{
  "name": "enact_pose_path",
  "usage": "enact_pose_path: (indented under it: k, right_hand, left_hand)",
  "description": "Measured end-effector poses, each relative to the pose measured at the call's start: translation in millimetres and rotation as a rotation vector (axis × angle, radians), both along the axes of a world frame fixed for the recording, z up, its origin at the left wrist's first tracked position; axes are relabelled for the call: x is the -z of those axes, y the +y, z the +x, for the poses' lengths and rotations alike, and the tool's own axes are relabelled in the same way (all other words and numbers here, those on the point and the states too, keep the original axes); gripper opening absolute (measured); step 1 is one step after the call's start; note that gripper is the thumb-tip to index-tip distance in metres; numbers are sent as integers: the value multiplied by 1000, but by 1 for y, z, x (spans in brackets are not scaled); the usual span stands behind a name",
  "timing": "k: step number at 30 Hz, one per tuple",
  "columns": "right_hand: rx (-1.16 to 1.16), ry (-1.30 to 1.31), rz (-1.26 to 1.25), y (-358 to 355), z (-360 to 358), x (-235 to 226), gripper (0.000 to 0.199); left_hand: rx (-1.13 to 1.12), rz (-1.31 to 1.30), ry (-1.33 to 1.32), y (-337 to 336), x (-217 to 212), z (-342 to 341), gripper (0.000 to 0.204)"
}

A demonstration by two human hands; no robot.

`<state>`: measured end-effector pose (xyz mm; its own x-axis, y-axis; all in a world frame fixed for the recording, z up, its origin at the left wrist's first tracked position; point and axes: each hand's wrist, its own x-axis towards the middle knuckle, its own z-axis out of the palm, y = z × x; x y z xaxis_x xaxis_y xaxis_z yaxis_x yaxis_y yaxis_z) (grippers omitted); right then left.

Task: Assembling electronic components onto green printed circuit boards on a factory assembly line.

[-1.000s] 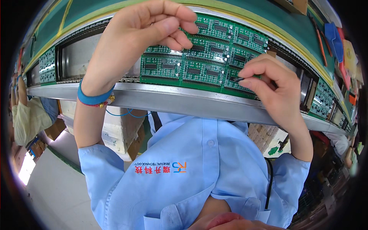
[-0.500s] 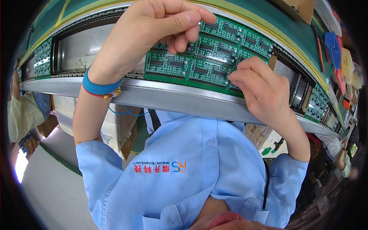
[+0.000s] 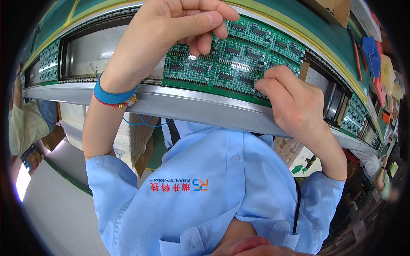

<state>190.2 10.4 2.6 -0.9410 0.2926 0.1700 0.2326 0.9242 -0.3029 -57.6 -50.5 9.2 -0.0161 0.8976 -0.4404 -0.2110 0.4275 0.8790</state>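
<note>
A green circuit board panel lies flat in the conveyor frame before me, with rows of black chips, pin strips and small round components. My left hand is over its far left part, wearing a blue wristband. Its thumb lies close against the bent fingers, and the index finger reaches a little beyond; anything between the fingertips is too small to make out. At the panel's near right part, my right hand is closed in a pinch, fingertips against the board's components. What that pinch holds is hidden.
A metal rail runs along the conveyor's near side. Further boards sit left and right. Beyond stand a cardboard box, orange-handled tools and a blue item. Other people's arms show at both sides.
My left fingers have shifted slightly, the middle finger now closer to the thumb. My right hand stays at nearly the same spot on the panel. The whole view has moved a little.
</note>
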Motion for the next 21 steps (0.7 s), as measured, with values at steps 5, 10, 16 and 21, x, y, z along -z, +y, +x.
enact_pose_path:
  k: [5, 10, 16, 21]
  right_hand:
    - [3, -7, -2, 1, 0, 0, 18]
    - [-38, 22, -76, 8, 4, -6, 21]
    - [328, 81, -950, 26, 9, -31, 19]
    - [309, 262, -1631, 37, 24, -12, 17]
  left_hand:
    - [144, 203, 223, -3, 18, -5, 28]
    - [81, 98, 157, 4, 1, 4, 23]
    - [-66, 96, -30, -10, 1, 4, 20]
    - [106, 125, 49, -31, 3, -8, 22]
